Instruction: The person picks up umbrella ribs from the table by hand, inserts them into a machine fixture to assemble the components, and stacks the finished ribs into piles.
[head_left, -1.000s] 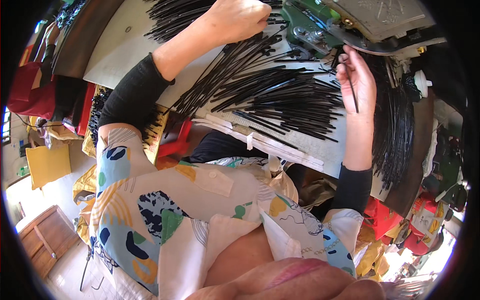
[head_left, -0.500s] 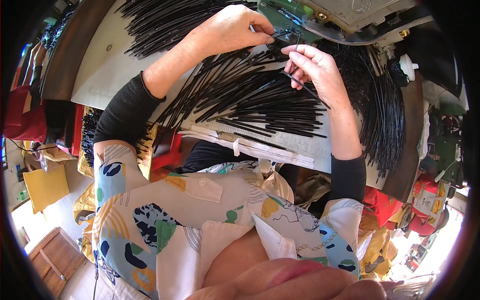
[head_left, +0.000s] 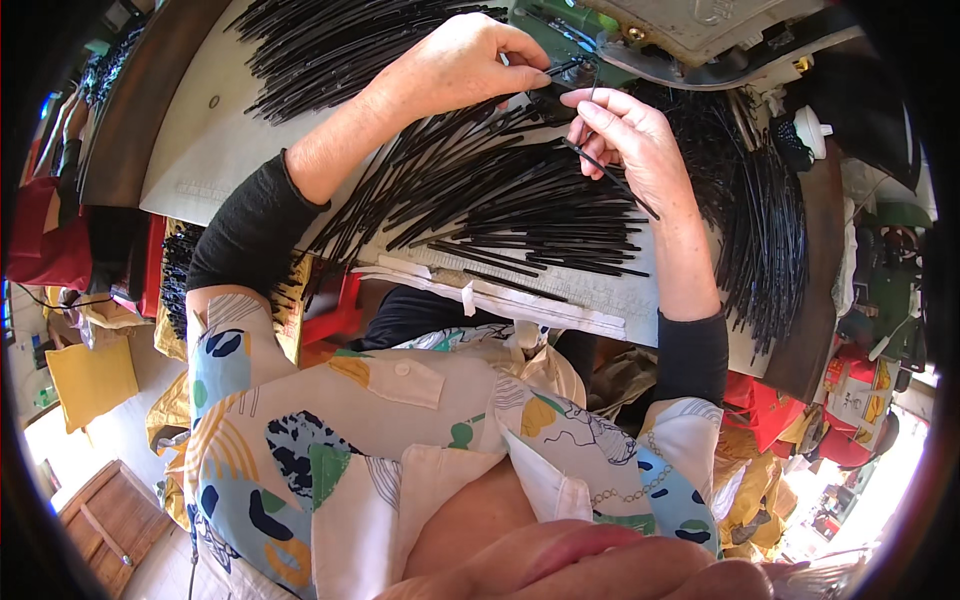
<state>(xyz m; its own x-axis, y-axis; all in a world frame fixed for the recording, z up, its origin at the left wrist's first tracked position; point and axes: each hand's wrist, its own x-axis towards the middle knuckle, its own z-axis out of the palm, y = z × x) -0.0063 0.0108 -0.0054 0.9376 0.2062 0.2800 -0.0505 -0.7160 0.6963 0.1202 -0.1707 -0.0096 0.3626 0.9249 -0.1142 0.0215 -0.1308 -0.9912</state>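
Note:
My left hand is closed in a pinch at the far middle of the table, beside the machine's working spot. A thin black strip runs from its fingertips toward the machine. To its right, my right hand is closed on another thin black strip, which slants down across the palm toward the wrist. Beneath both hands, a loose fan of black strips lies on the pale table. A sewing-machine-like machine with a grey head and green bed stands just beyond the hands; its working point is partly hidden.
More black strips are heaped at the far left, and a long bunch hangs over the right edge. The pale tabletop has dark curved side edges. A white knob-like part sits right of the machine. Red and yellow bags lie below right.

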